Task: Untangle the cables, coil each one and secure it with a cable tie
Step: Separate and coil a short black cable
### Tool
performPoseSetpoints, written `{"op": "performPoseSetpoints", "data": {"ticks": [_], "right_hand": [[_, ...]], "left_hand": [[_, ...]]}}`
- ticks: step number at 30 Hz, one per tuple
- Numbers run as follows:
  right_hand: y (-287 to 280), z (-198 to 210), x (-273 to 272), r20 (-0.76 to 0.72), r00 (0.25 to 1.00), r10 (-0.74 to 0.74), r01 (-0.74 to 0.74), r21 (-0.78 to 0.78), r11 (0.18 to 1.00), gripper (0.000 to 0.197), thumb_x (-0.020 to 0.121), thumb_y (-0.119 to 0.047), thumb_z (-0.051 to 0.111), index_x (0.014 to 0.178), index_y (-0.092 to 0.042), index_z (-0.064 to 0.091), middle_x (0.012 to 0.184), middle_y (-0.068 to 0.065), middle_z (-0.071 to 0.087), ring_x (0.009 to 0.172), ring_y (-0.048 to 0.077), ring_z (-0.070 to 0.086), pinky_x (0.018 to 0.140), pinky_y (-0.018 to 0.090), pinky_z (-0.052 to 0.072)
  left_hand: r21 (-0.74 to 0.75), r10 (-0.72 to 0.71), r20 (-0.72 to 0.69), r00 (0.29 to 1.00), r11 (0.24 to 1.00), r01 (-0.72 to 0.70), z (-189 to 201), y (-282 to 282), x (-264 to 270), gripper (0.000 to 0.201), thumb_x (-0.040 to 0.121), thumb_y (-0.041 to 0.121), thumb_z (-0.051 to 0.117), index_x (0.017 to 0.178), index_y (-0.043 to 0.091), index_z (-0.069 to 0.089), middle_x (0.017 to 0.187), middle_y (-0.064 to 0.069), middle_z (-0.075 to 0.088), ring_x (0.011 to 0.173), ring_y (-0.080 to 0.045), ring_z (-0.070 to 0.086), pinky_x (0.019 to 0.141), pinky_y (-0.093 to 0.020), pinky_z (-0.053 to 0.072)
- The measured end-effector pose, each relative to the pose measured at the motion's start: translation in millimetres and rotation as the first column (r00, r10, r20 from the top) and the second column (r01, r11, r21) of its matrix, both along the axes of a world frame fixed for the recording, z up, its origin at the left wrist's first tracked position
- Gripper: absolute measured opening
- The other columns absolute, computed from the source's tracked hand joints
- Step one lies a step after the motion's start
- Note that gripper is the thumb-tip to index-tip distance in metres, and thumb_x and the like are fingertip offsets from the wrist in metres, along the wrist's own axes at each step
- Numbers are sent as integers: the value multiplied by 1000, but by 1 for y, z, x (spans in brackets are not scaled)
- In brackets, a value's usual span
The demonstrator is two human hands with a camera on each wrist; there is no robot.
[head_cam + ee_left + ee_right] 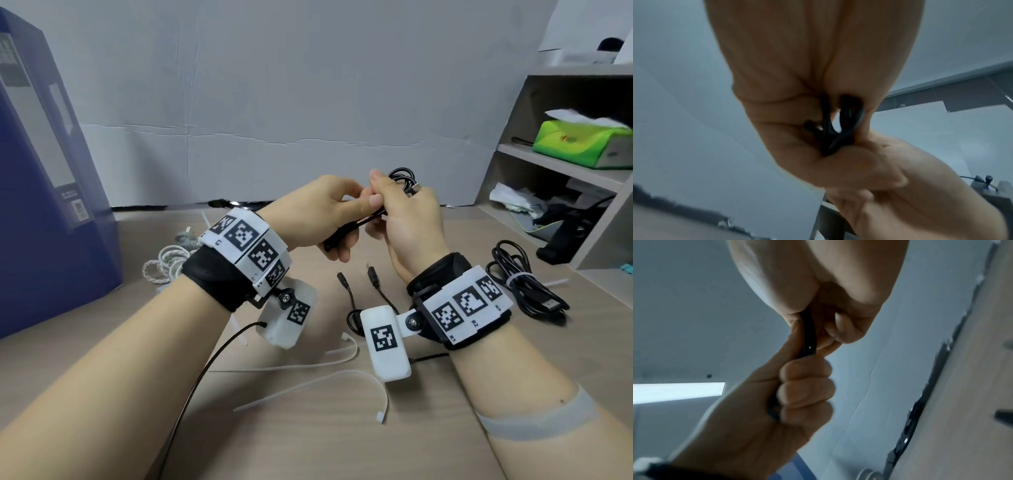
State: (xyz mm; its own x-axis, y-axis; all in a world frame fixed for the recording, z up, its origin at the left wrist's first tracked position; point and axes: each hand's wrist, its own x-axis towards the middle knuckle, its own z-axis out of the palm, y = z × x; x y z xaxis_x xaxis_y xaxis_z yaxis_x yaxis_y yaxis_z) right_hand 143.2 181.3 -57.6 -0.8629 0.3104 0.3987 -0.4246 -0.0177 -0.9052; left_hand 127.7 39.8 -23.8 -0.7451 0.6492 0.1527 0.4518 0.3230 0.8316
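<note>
Gripping black cable [402, 180], both hands

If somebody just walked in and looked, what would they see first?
First they would see the two hands held up over the middle of the table, the left hand and right hand both gripping a black cable looped into a small bundle. Then the white cable ties lying loose on the table near the person, and a tied black cable bundle on the right. A bright green tissue box sits on the shelf.
</note>
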Motion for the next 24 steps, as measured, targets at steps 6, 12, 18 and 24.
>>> {"op": "performPoseSetpoints", "data": {"ticks": [6,12,18,24], "right_hand": [[0,2,4,48,996,-79,74,103,992,47,94,-12,57,54,-13,34,56,7,32,42,16,25,40,18,22],[4,0,4,79,972,-219,180,344,922,34,73,-21,51,54,7,48,48,13,48,46,18,34,48,25,28],[5,5,5,242,965,-101,36,258,965,28,83,-8,46,55,-9,45,49,7,45,36,14,26,41,20,20],[1,13,-1,288,958,10,-56,150,987,32,88,-10,47,56,-12,42,45,5,39,36,14,21,43,19,15]], "left_hand": [[-222,68,-164,984,969,-104,6,1,1,48,107,41,41,91,1,62,51,-2,59,42,-20,60,48,-26,51],[-392,86,-390,917,885,-250,8,5,0,54,107,45,38,72,12,63,54,2,52,31,-4,41,48,-24,37],[-313,62,-301,952,936,-160,-1,0,-6,49,104,49,42,74,15,61,54,5,52,37,-7,45,49,-23,38],[-177,-31,-170,985,984,0,-2,-4,-6,34,105,30,50,97,0,62,61,0,55,54,-19,62,51,-29,53]]}}
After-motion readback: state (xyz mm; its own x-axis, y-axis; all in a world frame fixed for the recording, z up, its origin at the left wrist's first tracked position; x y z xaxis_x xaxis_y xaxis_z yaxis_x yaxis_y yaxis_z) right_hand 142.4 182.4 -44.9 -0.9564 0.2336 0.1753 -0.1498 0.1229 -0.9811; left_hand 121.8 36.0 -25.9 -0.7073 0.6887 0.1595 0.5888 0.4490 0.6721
